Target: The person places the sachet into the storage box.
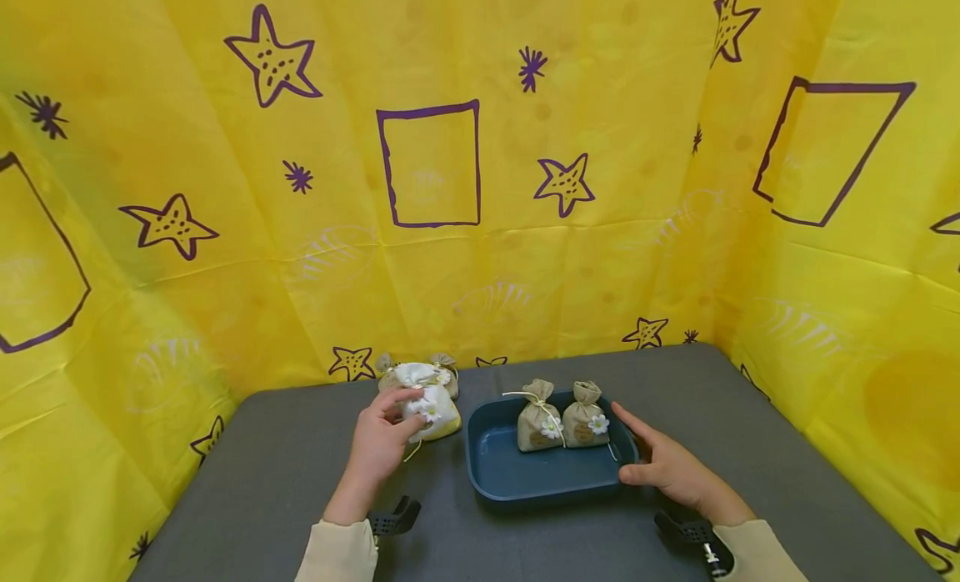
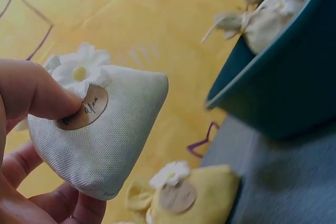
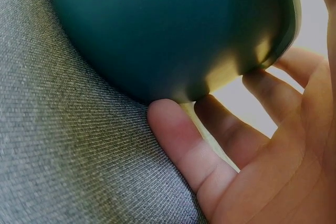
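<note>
My left hand [image 1: 375, 444] pinches a small white drawstring pouch [image 2: 115, 135] with a white cloth daisy and a brown round label, the thumb over the label. It is lifted left of a dark blue tub [image 1: 517, 490]. Just below it in the left wrist view lies a yellow pouch [image 2: 212, 192] with a daisy. Two beige pouches [image 1: 536, 428] stand side by side in the tub's back right part. My right hand [image 1: 667, 465] rests against the tub's right end, fingers spread; fingertips [image 3: 170, 121] touch its outer wall in the right wrist view.
More pouches [image 1: 450, 380], white and beige, sit behind the left hand near the table's back edge. The grey table [image 1: 262, 482] meets yellow cloth walls [image 1: 420, 298] at the back and sides. Black wrist mounts [image 1: 397, 517] are strapped on both arms.
</note>
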`<state>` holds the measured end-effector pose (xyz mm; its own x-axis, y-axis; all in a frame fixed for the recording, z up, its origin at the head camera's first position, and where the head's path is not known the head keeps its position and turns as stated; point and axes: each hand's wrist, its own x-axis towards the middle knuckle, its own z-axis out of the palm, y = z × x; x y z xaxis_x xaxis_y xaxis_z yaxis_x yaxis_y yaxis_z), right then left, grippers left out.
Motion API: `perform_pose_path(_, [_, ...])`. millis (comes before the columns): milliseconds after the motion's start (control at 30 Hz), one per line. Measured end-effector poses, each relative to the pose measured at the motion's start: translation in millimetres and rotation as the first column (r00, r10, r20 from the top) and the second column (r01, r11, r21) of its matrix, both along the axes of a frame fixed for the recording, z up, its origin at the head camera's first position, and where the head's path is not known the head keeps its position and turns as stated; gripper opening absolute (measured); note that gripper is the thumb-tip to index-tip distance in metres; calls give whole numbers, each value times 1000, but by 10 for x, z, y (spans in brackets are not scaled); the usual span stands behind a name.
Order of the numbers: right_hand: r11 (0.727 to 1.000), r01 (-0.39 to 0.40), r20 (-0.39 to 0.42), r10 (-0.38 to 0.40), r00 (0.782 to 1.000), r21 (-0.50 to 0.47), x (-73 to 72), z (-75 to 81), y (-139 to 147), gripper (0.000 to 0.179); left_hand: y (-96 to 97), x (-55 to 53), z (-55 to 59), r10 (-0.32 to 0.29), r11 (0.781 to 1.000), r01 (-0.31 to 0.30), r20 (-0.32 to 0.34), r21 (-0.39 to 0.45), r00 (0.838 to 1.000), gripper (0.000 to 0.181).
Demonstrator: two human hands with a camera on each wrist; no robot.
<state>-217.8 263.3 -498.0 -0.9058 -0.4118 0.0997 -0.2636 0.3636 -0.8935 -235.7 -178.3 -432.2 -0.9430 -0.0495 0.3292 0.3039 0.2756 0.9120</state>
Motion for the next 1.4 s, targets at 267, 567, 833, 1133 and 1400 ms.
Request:
perform_pose_path(267, [1000, 6, 8, -6, 1000, -7, 2, 4, 2, 91, 231, 9, -44, -106, 994, 106, -44, -13, 993, 32])
perform_pose_path(567, [1000, 12, 2, -12, 1000, -4, -5, -11, 10, 91, 476, 243, 248, -176, 984, 176, -9, -37, 984, 29])
perform_pose_path(833, [999, -6, 12, 6, 1000, -40, -4, -11, 7, 91, 599, 278, 228, -200, 978, 198, -25, -71, 979, 28])
perform_pose_path(1133, [999, -6, 10, 7, 1000, -48, 1, -2, -10, 92, 723, 166, 104, -192, 977, 184, -67, -109, 979, 25])
perform_pose_path(1400, [999, -1, 21, 2, 1000, -43, -1, -3, -7, 92, 732, -83, -272, -196, 972, 185, -66, -143, 978, 28])
